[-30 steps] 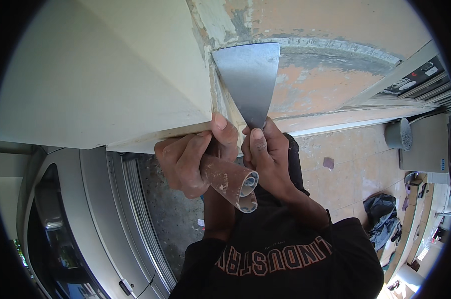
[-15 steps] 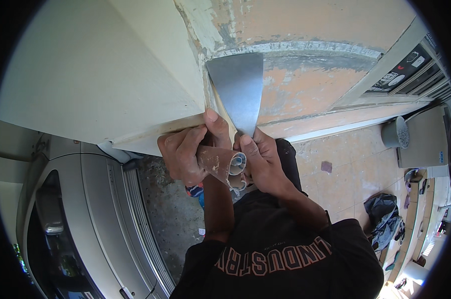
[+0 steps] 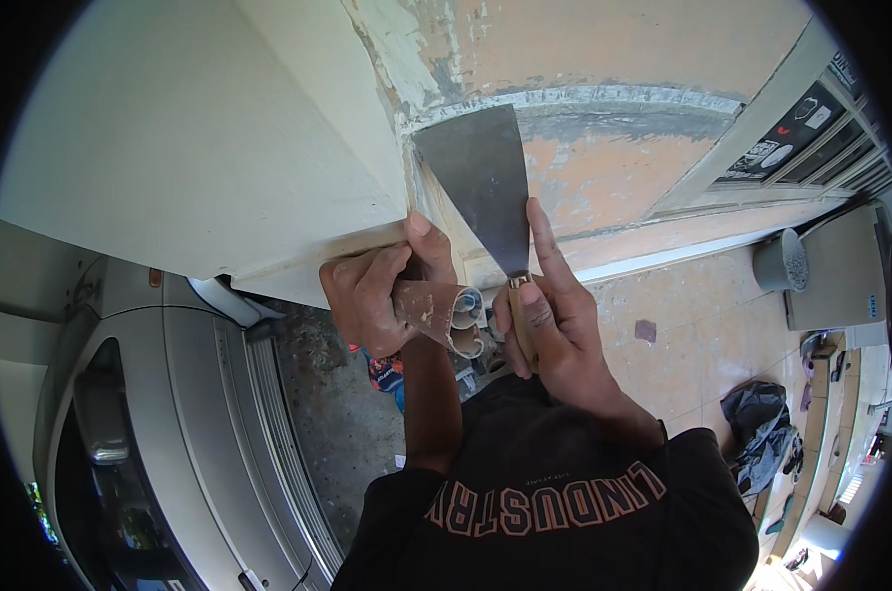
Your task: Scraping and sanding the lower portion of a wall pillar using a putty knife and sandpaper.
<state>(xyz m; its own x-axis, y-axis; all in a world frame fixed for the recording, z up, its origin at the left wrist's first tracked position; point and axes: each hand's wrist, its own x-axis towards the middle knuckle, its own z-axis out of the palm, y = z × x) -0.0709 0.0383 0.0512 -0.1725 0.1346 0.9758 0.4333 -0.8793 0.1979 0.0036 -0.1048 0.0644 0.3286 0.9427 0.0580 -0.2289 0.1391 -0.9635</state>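
Observation:
My right hand [image 3: 570,340] grips the wooden handle of a putty knife [image 3: 483,187], its index finger stretched up along the blade's right edge. The wide metal blade points up, its tip in front of the corner where the pale panel meets the patchy wall; whether it touches cannot be told. Beside it, my left hand [image 3: 363,295] is closed around a rolled brown sheet that looks like sandpaper [image 3: 430,307], its curled layers showing at the open end. The left thumb points up next to the panel's lower edge.
The peach wall [image 3: 603,177] has grey and white patches and a curved ridge. A pale panel [image 3: 209,148] juts out at left, above a silver car [image 3: 199,394]. At right are a slatted window [image 3: 810,138], a grey bucket [image 3: 781,262] and a black plastic bag [image 3: 756,433].
My right hand has moved down and right, and the putty knife's handle now shows. The blade has tilted and looks darker, and the index finger has stretched out along it. The left hand barely moved.

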